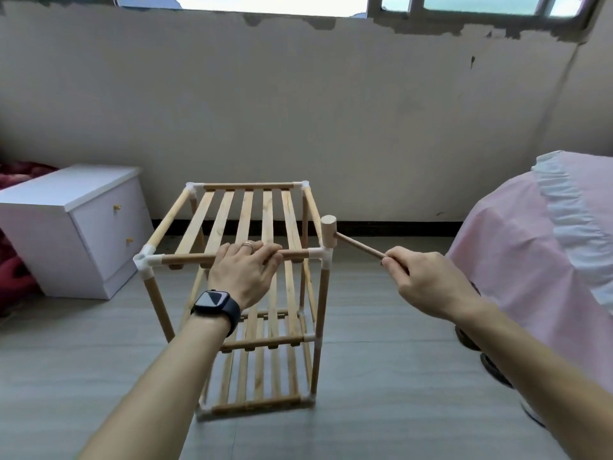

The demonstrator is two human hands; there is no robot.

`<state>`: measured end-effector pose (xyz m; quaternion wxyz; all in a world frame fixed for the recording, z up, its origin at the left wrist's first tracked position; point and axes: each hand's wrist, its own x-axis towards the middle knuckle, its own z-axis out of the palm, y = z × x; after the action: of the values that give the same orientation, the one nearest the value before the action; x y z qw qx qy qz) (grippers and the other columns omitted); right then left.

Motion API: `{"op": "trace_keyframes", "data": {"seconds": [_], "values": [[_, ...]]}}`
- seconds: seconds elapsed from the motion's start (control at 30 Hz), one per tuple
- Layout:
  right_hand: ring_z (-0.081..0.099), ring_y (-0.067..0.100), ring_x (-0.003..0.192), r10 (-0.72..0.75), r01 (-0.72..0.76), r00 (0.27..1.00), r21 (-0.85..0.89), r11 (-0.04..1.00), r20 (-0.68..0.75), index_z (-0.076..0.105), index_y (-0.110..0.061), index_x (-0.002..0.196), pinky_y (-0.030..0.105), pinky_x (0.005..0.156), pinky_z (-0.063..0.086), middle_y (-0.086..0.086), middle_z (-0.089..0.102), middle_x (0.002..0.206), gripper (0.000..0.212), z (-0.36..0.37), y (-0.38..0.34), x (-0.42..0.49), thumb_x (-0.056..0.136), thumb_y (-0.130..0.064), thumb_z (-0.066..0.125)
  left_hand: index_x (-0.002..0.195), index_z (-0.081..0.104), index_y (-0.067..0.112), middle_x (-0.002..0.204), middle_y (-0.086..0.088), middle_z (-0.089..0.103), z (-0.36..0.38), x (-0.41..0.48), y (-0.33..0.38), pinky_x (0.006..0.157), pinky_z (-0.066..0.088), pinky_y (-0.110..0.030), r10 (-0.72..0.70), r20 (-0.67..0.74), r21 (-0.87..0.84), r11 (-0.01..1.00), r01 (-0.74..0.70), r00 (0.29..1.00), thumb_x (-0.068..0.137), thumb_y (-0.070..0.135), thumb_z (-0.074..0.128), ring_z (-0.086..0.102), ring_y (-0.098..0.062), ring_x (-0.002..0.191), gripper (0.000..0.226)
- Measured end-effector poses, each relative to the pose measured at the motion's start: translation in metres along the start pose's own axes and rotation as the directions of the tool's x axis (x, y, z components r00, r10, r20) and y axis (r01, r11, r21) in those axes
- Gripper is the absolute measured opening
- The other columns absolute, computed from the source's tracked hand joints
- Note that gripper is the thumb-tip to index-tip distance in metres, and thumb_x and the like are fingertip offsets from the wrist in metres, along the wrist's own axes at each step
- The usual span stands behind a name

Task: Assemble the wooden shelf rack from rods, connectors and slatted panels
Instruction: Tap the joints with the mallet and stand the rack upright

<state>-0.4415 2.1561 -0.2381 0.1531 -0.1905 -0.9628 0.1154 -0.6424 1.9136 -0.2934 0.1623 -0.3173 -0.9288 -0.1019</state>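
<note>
Your right hand [428, 280] has its fingers curled tight round the tail end of the handle of a small wooden mallet [329, 232], thumb and forefinger pinching it near the tip. The handle runs up and left from your fist to the head, which stands upright over the white connector [326, 255] at the near right top corner of the rack [318, 303]. The head's lower face meets the connector or sits just above it; I cannot tell which.

Your left hand [245, 270] wraps over the front top rod [185, 259], fingers curled round it a little right of its middle, knuckles up. A ring [247, 244] shows on one finger and a dark watch [215, 308] on that wrist. The rod runs from the mallet's connector to the left front connector [146, 258].

Behind your left hand lies the top slatted panel [247, 214], its slats running away from you to the far rod. Below it are a middle panel [265, 340] and a bottom panel [258, 380], joined by upright rods at the corners.

The rack stands upright on the grey floor [381, 360], near the middle of it. A white cabinet [73, 227] sits to its left against the wall [331, 111], and a pink frilled cover [517, 247] hangs at the right edge
</note>
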Motion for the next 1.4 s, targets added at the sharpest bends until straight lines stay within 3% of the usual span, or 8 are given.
{"op": "trace_keyframes", "data": {"seconds": [0.2, 0.4, 0.53, 0.7, 0.83, 0.97, 1.27, 1.4], "values": [[0.060, 0.032, 0.088, 0.051, -0.046, 0.987, -0.034, 0.998, 0.151, 0.064, -0.019, 0.096, 0.042, 0.081, 0.050, 0.008, 0.068, 0.093, 0.043, -0.008, -0.011, 0.005, 0.107, -0.046, 0.032, 0.123, 0.054, 0.039, 0.132, 0.004, 0.061, 0.002, 0.003, 0.011, 0.102, 0.031, -0.041, -0.037, -0.012, 0.019, 0.999, 0.037, 0.999, 0.098, 0.065, 0.012, 0.053, -0.023, 0.121, 0.055], [0.056, 0.012, 0.059, -0.014, 0.105, 0.958, 0.307, 0.946, -0.286, 0.049, -0.023, 0.084, 0.031, 0.054, 0.037, -0.004, 0.058, 0.059, 0.034, -0.013, -0.010, 0.002, 0.108, -0.043, 0.034, 0.124, 0.053, 0.039, 0.133, 0.004, 0.061, 0.005, 0.004, 0.007, 0.103, 0.032, -0.042, -0.025, -0.011, 0.026, 0.999, 0.025, 1.000, 0.099, 0.064, 0.015, 0.053, -0.023, 0.121, 0.052], [0.056, 0.030, 0.069, -0.014, 0.030, 0.986, -0.093, 0.995, 0.168, 0.041, -0.025, 0.088, 0.042, 0.069, 0.049, 0.005, 0.056, 0.075, 0.033, 0.001, -0.006, -0.001, 0.107, -0.049, 0.029, 0.124, 0.053, 0.039, 0.135, 0.004, 0.059, 0.005, 0.003, 0.008, 0.105, 0.030, -0.043, -0.026, -0.001, 0.026, 0.999, 0.026, 1.000, 0.100, 0.064, 0.015, 0.052, -0.024, 0.122, 0.051], [0.052, 0.016, 0.051, -0.065, 0.115, 0.967, 0.193, 0.974, -0.248, 0.037, -0.029, 0.079, 0.033, 0.049, 0.031, -0.003, 0.055, 0.056, 0.032, -0.004, 0.000, 0.002, 0.107, -0.044, 0.034, 0.124, 0.053, 0.039, 0.135, 0.004, 0.059, 0.005, 0.001, 0.008, 0.108, 0.029, -0.044, -0.023, -0.011, 0.015, 1.000, 0.023, 1.000, 0.100, 0.063, 0.016, 0.051, -0.024, 0.123, 0.051], [0.054, 0.028, 0.065, 0.015, -0.009, 0.996, -0.060, 0.998, 0.092, 0.038, -0.027, 0.081, 0.038, 0.061, 0.039, 0.002, 0.056, 0.070, 0.034, 0.007, 0.003, -0.003, 0.107, -0.047, 0.030, 0.125, 0.052, 0.039, 0.136, 0.004, 0.058, 0.004, 0.002, 0.009, 0.108, 0.029, -0.043, -0.027, -0.001, 0.022, 0.999, 0.027, 1.000, 0.100, 0.063, 0.016, 0.050, -0.024, 0.124, 0.050], [0.052, 0.014, 0.052, -0.014, 0.058, 0.982, 0.230, 0.971, -0.186, 0.047, -0.023, 0.083, 0.036, 0.052, 0.034, -0.002, 0.057, 0.058, 0.032, 0.008, 0.006, -0.005, 0.107, -0.042, 0.037, 0.124, 0.052, 0.040, 0.136, 0.004, 0.058, 0.004, 0.001, 0.008, 0.108, 0.029, -0.043, -0.022, -0.011, 0.024, 0.999, 0.022, 1.000, 0.100, 0.063, 0.016, 0.050, -0.024, 0.123, 0.050], [0.049, 0.017, 0.046, -0.064, 0.122, 0.961, 0.203, 0.971, -0.270, 0.046, -0.025, 0.081, 0.030, 0.045, 0.028, -0.005, 0.051, 0.051, 0.030, 0.006, -0.003, -0.005, 0.106, -0.040, 0.040, 0.124, 0.051, 0.041, 0.136, 0.004, 0.058, 0.006, 0.001, 0.008, 0.107, 0.027, -0.042, -0.020, -0.017, 0.018, 1.000, 0.021, 1.000, 0.100, 0.063, 0.017, 0.049, -0.023, 0.123, 0.047], [0.052, 0.021, 0.059, -0.056, 0.053, 0.998, -0.092, 0.994, -0.029, 0.043, -0.028, 0.075, 0.034, 0.052, 0.032, -0.006, 0.054, 0.065, 0.036, 0.004, -0.003, -0.002, 0.105, -0.049, 0.037, 0.124, 0.051, 0.042, 0.136, 0.005, 0.058, 0.007, 0.001, 0.007, 0.108, 0.026, -0.043, -0.021, -0.019, 0.011, 1.000, 0.021, 1.000, 0.100, 0.064, 0.016, 0.049, -0.023, 0.124, 0.048]]}}
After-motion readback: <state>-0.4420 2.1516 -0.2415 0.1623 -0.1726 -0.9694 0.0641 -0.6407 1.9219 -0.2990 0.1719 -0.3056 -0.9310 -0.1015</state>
